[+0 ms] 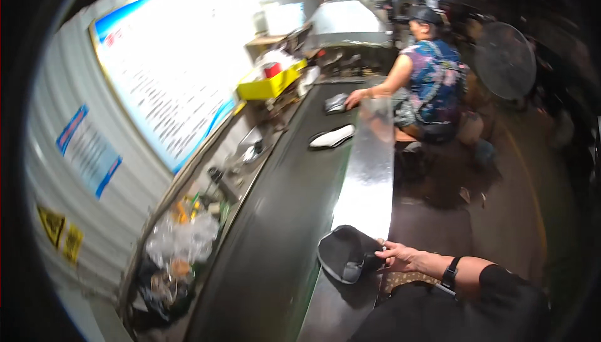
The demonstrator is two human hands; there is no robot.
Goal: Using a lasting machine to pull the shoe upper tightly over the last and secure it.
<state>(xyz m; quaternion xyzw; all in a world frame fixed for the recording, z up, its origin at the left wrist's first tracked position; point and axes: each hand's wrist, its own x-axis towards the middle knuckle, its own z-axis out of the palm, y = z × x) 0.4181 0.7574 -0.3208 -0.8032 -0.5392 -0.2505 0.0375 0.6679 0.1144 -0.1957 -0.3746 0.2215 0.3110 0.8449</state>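
Observation:
My right hand (399,256), with a dark band on its wrist, pinches the edge of a black, hollow, cup-shaped piece (344,257) that looks like a shoe upper. Its wide opening faces the belt side, above the shiny metal ledge (366,185). On the dark conveyor belt (275,198) farther up lies a flat, shoe-shaped piece (333,136), white with a black edge. Beyond it, a dark shoe-like piece (336,103) sits beside a co-worker's hand (355,98). My left hand is out of the picture.
A co-worker (432,85) sits at the ledge's far end. Left of the belt, a trough holds clear plastic bags (188,238) and odds and ends. A yellow bin (269,85) stands farther back, before a metal hood (349,19). A round fan (506,61) stands right.

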